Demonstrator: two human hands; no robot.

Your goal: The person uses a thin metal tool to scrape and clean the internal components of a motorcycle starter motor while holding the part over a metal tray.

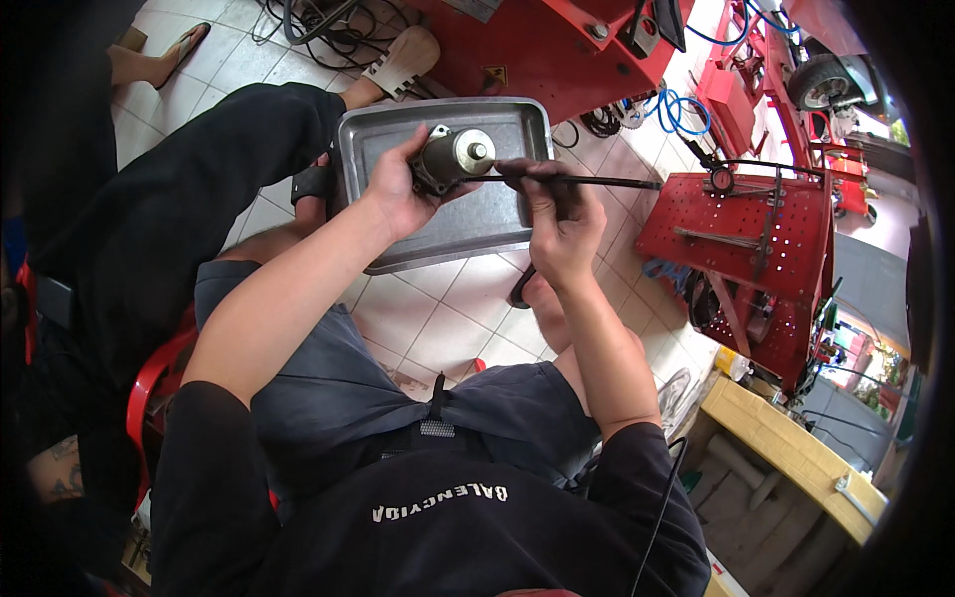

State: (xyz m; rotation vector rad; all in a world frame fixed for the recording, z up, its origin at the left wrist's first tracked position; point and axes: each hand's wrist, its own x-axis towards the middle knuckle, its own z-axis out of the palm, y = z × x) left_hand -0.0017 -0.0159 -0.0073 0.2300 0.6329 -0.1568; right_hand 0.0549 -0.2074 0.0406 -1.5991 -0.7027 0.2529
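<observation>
My left hand (395,189) is wrapped round the side of a small cylindrical motor (444,159), which has a dark body, a silver end cap and a round knob at its centre. It is held over a grey metal tray (438,244). Closed round a long thin black rod (622,183), my right hand (565,224) is just right of the motor. The rod runs sideways, its left part close to the motor's lower edge; whether it touches cannot be made out. Its tip is partly hidden by my fingers and the motor.
A red machine (537,60) stands beyond the tray, with cables (333,25) on the tiled floor. At right are a red perforated stand (736,224) and a yellowish bench (786,448). Another person's dark-clothed leg (189,169) lies close on the left, beside a red chair (149,388).
</observation>
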